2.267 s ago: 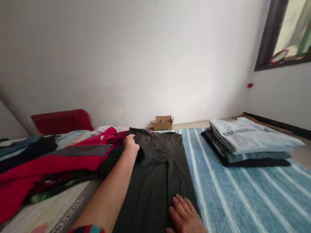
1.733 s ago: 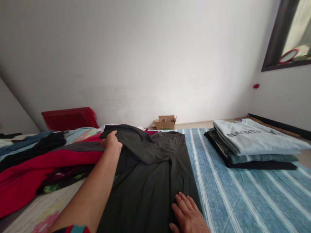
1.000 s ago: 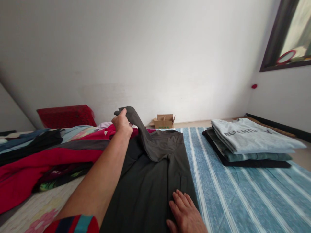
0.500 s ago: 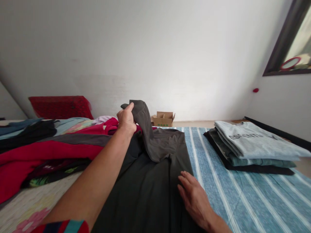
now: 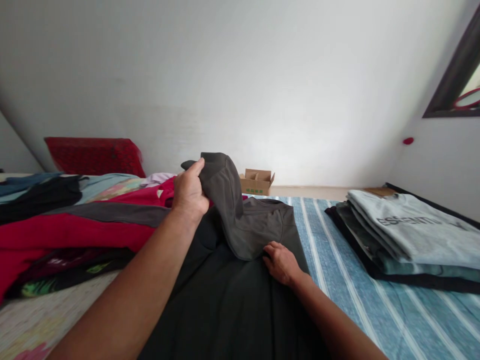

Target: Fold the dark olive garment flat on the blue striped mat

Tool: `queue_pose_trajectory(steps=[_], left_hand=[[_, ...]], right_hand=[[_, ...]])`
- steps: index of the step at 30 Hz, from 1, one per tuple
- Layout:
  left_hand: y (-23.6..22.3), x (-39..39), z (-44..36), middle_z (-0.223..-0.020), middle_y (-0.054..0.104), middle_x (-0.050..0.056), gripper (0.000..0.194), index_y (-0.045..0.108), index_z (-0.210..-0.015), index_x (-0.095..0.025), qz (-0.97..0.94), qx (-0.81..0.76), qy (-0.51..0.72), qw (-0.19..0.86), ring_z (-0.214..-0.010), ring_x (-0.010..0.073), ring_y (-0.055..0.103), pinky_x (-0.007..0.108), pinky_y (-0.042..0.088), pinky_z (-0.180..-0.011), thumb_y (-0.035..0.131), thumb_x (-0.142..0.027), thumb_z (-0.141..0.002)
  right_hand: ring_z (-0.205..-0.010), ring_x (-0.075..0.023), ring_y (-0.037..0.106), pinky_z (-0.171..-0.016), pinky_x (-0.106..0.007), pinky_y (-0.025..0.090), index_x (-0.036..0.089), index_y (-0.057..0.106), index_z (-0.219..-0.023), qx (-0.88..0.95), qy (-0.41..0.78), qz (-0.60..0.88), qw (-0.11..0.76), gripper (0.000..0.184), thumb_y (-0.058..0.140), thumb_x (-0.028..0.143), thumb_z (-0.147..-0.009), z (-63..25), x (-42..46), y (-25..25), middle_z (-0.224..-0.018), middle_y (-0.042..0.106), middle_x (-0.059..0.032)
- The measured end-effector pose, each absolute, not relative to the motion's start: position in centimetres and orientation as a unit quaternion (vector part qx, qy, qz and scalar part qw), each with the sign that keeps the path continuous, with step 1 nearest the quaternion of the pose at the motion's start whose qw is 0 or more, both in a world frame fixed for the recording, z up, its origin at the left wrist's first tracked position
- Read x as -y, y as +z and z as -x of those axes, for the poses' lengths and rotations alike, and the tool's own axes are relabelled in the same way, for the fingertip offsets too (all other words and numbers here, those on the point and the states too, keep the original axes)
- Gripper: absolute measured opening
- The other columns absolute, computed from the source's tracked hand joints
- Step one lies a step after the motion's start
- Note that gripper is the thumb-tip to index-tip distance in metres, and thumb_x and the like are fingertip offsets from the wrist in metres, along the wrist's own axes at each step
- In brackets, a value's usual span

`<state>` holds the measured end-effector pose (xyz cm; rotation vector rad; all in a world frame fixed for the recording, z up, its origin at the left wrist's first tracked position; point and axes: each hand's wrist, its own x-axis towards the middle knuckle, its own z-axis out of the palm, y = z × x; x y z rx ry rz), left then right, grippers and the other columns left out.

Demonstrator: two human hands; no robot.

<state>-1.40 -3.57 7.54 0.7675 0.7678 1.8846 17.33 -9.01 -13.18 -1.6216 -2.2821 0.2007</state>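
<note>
A dark grey long-sleeved shirt lies spread in front of me, its collar at the far end. One sleeve is lifted off the body of the shirt and bends across its upper part. My left hand is closed on the sleeve near its end, holding it up at the far left of the shirt. Against the shirt's right side, by the folded base of the sleeve, rests my right hand. Its fingers are slightly bent on the cloth, with the thumb apart from them.
On the blue striped bedcover, a stack of folded clothes sits to the right, a light grey lettered top uppermost. Loose clothes, including a red garment, heap up on the left. A cardboard box and a red covered object stand by the wall.
My right hand has moved forward and slightly left along the shirt to the base of the sleeve. My left hand still holds the sleeve raised. The view has shifted slightly.
</note>
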Motion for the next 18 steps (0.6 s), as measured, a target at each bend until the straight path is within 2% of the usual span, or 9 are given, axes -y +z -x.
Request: queue_pose_trajectory(steps=[7, 10, 14, 18], left_hand=[[7.6, 4.4, 1.0, -0.067, 0.066, 0.004, 0.008, 0.062, -0.084, -0.009, -0.274, -0.288, 0.774, 0.493, -0.071, 0.0169, 0.066, 0.031, 0.054, -0.073, 0.059, -0.015, -0.080], [7.6, 4.3, 0.7, -0.069, 0.066, 0.004, 0.006, 0.062, -0.081, -0.011, -0.282, -0.293, 0.768, 0.495, -0.073, 0.0185, 0.066, 0.031, 0.055, -0.071, 0.060, -0.017, -0.079], [8.1, 4.8, -0.6, -0.072, 0.066, 0.004, 0.007, 0.062, -0.078, -0.013, -0.307, -0.295, 0.748, 0.509, -0.074, 0.0211, 0.066, 0.033, 0.056, -0.067, 0.061, -0.021, -0.078], [9.1, 7.2, -2.5, -0.070, 0.064, 0.003, 0.009, 0.063, -0.079, -0.015, -0.345, -0.296, 0.710, 0.538, -0.075, 0.0232, 0.066, 0.035, 0.056, -0.065, 0.063, -0.024, -0.077]], right_hand=[[-0.088, -0.0195, 0.058, -0.075, -0.027, 0.040, 0.019, 0.064, -0.084, 0.802, 0.079, 0.572, 0.153, 0.015, 0.054, 0.030, -0.081, -17.5, 8.3, -12.1, -0.094, 0.062, -0.0064], [-0.089, -0.0193, 0.058, -0.075, -0.027, 0.040, 0.019, 0.064, -0.083, 0.800, 0.094, 0.569, 0.167, 0.017, 0.054, 0.032, -0.082, -17.5, 8.0, -12.2, -0.094, 0.062, -0.0064], [-0.094, -0.0165, 0.058, -0.080, -0.025, 0.039, 0.020, 0.064, -0.085, 0.794, 0.133, 0.558, 0.202, 0.025, 0.042, 0.028, -0.090, -17.4, 6.9, -12.6, -0.097, 0.062, -0.0051], [-0.099, -0.0181, 0.056, -0.089, -0.029, 0.038, 0.018, 0.064, -0.084, 0.775, 0.191, 0.551, 0.242, 0.023, 0.045, 0.026, -0.090, -17.1, 5.0, -13.0, -0.102, 0.062, -0.0067]])
